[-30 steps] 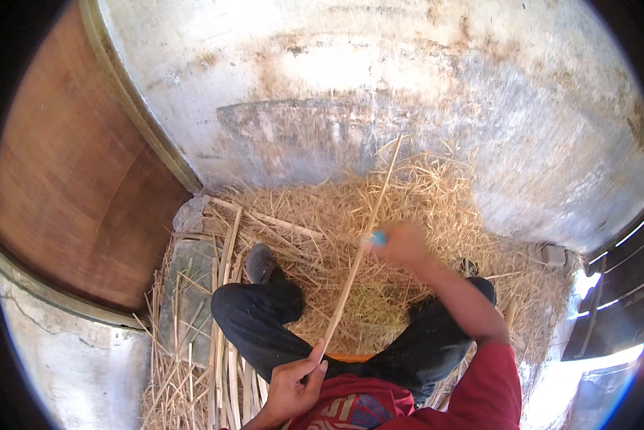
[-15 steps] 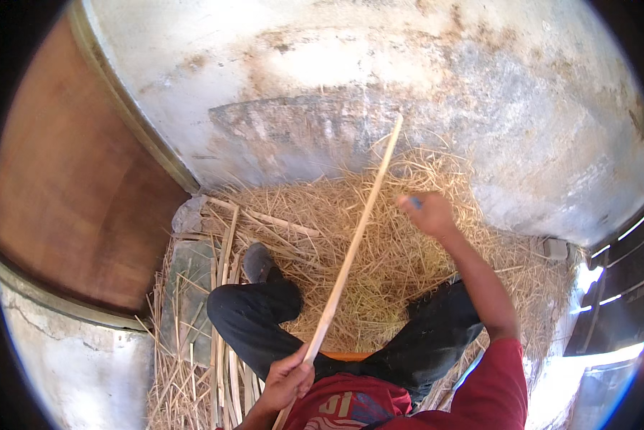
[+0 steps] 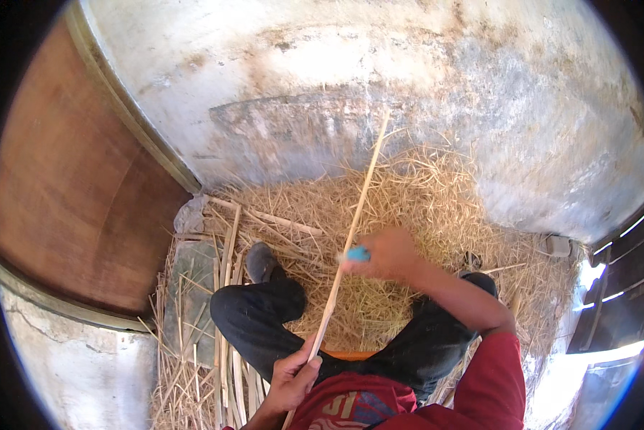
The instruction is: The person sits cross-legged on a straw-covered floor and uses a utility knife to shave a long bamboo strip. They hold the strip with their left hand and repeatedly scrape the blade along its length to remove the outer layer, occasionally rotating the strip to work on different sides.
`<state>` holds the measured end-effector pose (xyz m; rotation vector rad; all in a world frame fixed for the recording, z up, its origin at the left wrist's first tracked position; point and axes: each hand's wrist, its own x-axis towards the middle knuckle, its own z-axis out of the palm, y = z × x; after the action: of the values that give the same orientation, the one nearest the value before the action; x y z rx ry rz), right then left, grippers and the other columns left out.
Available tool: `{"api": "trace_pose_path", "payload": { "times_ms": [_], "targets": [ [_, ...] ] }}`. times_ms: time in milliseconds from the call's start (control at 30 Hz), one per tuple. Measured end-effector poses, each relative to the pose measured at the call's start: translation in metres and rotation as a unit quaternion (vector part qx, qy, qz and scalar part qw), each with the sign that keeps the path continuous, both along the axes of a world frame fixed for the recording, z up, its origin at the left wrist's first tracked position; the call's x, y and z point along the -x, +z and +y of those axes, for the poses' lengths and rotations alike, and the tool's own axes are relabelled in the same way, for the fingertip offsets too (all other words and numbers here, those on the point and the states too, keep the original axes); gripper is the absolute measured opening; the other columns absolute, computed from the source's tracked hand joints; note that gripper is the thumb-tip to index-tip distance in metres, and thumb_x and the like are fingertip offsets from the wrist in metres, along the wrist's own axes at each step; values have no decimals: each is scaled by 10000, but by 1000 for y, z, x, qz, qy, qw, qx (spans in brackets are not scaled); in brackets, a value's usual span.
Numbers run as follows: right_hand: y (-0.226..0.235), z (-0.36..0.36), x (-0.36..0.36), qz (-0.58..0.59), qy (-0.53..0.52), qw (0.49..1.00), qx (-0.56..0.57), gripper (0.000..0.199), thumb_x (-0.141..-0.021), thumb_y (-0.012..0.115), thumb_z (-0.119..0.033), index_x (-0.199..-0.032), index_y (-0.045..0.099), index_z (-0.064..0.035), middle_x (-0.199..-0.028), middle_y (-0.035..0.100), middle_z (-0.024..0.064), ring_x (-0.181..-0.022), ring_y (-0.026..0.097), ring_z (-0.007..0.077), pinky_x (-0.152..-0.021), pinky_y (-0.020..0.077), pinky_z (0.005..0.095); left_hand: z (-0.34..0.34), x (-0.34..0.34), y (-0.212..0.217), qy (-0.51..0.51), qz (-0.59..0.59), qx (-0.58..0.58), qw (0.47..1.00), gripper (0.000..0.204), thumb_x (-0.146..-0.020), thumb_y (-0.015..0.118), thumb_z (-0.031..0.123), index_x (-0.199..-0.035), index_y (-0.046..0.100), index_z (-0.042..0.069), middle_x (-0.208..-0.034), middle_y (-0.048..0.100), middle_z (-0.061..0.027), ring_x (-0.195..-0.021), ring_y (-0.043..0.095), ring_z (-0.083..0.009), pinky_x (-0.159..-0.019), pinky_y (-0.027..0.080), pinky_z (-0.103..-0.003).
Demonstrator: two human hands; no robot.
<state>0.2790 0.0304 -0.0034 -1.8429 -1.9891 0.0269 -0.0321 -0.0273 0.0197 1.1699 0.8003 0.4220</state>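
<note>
At the lower edge of the frame, a red T-shirt with a printed front (image 3: 361,401) covers the seated person's torso. Just left of it, the left hand (image 3: 293,376) pinches a long, thin, pale tan strip, like wood or bamboo (image 3: 331,297), between thumb and fingers. The strip slants from the bottom edge, left of center, up to its free tip in the upper middle, leaning slightly right. Black trousers (image 3: 261,326) cover the bent legs on both sides of it, and a narrow orange edge (image 3: 347,355) shows between the thighs. Loose pale, flat strips (image 3: 225,387) lie in the lower left.

Near the frame's center, the right hand (image 3: 386,254) is closed around a small bright-blue object (image 3: 356,253) right by the strip; blur hides its kind and whether it touches the strip. Left of center is a foot in a grey covering (image 3: 259,261), with a flat grey stone-like slab (image 3: 189,301) farther left.

Beyond the hands, a heap of curly straw-colored shavings (image 3: 429,186) spreads across the middle to a stained whitewashed wall (image 3: 336,57). A reddish-brown wooden panel (image 3: 78,179) fills the upper left.
</note>
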Motion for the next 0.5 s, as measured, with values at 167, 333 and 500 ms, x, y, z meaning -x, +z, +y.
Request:
{"api": "trace_pose_path", "payload": {
  "times_ms": [167, 333, 500],
  "targets": [
    [-4, 24, -37, 11, -85, 994, -67, 685, -726, 541, -749, -613, 633, -80, -460, 528, 80, -441, 578, 244, -431, 449, 372, -7, 3, 10, -11, 43, -12, 999, 506, -932, 528, 37, -1408, 357, 14, -760, 487, 65, -662, 408, 2, -592, 348, -152],
    [-12, 33, -71, -33, -115, 985, -121, 672, -760, 494, -761, -580, 603, -122, -422, 457, 9, -395, 493, 142, -368, 374, 301, -11, 6, 1, -31, 76, -70, 994, 543, -905, 552, 14, -1414, 366, 44, -767, 489, 60, -638, 417, -17, -577, 360, -178],
    [-8, 41, -149, 35, -341, 939, 29, 717, -806, 363, -786, -570, 575, -143, -471, 455, -22, -437, 451, 92, -356, 319, 273, -26, 30, 0, -115, 111, -89, 983, 494, -917, 543, 48, -1385, 389, 11, -931, 525, 2, -793, 461, -57, -695, 384, -206]
  ]
}}
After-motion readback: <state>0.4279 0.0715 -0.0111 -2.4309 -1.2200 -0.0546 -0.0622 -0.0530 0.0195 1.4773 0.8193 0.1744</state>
